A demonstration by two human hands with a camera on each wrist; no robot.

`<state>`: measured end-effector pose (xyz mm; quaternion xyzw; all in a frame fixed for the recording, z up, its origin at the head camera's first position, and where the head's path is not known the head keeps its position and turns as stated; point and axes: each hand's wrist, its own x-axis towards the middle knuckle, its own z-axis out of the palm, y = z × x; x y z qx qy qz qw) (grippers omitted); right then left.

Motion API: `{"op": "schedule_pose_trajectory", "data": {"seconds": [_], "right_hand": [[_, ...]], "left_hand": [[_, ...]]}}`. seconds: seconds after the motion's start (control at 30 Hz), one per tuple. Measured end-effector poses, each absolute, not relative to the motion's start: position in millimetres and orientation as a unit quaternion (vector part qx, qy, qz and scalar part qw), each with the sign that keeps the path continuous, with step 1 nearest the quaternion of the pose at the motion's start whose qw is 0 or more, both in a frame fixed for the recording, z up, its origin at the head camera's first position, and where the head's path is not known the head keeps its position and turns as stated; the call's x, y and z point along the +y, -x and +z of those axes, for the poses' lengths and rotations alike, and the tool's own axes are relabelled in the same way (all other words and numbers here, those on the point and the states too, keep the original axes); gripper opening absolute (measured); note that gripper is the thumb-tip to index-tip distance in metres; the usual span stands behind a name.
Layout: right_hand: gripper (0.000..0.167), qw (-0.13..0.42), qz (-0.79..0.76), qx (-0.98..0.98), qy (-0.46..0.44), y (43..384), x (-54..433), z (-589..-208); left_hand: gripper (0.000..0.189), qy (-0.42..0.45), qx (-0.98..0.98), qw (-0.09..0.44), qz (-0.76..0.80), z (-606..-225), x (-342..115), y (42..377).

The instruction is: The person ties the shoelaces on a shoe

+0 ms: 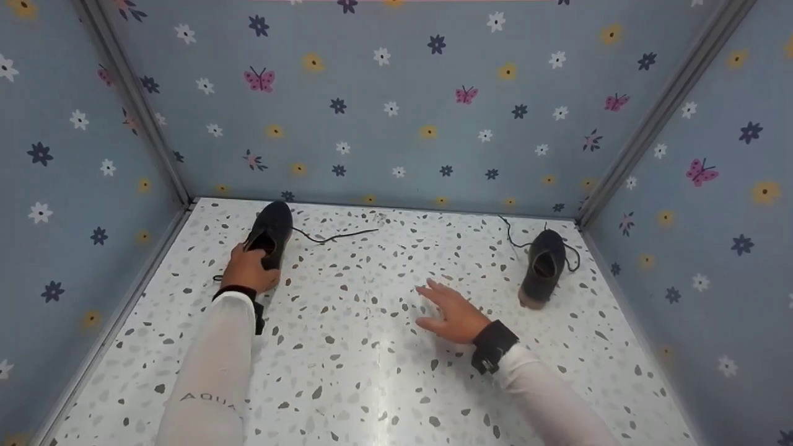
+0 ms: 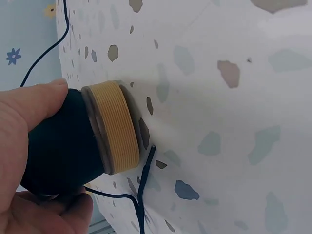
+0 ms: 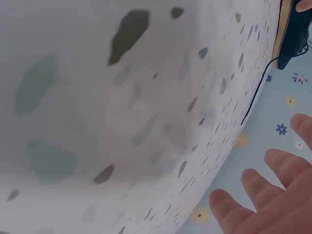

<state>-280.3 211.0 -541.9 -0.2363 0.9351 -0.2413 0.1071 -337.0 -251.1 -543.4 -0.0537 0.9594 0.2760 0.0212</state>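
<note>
At the left of the head view, my left hand (image 1: 248, 271) grips the heel end of a dark lace-up shoe (image 1: 276, 218). Up close in the left wrist view, thumb and fingers lie on both sides of the shoe's dark heel (image 2: 63, 141), above a tan ridged sole (image 2: 117, 129). Its untied laces (image 1: 334, 237) trail out on either side. My right hand (image 1: 455, 313) hovers over the middle of the surface, fingers spread and holding nothing. To its right stands a second dark shoe (image 1: 542, 279), toe toward the back panel, laces loose.
Both shoes are on a white speckled surface (image 1: 372, 371). Blue panels with flowers and butterflies enclose it at the back (image 1: 384, 93), left (image 1: 62, 204) and right (image 1: 712, 235). Grey metal posts (image 1: 657, 118) stand at the back corners.
</note>
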Motion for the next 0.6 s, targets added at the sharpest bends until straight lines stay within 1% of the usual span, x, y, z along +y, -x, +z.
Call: {"op": "schedule_pose_trajectory", "data": {"seconds": [0.07, 0.17, 0.33, 0.47, 0.6], "right_hand": [[0.074, 0.115, -0.246, 0.928, 0.254, 281, 202, -540], [0.073, 0.124, -0.259, 0.920, 0.268, 285, 192, -538], [0.071, 0.145, -0.306, 0.905, 0.257, 290, 183, -536], [0.070, 0.152, -0.351, 0.891, 0.244, 295, 175, -530], [0.072, 0.163, -0.377, 0.883, 0.228, 301, 165, -521]], "left_hand": [[0.060, 0.052, 0.958, 0.010, 0.283, -544, -252, 337], [0.050, 0.044, 0.954, -0.018, 0.295, -545, -252, 337], [0.035, 0.021, 0.948, -0.052, 0.315, -546, -244, 328], [0.037, 0.001, 0.942, -0.073, 0.329, -541, -230, 318], [0.047, -0.011, 0.933, -0.089, 0.349, -530, -207, 309]]}}
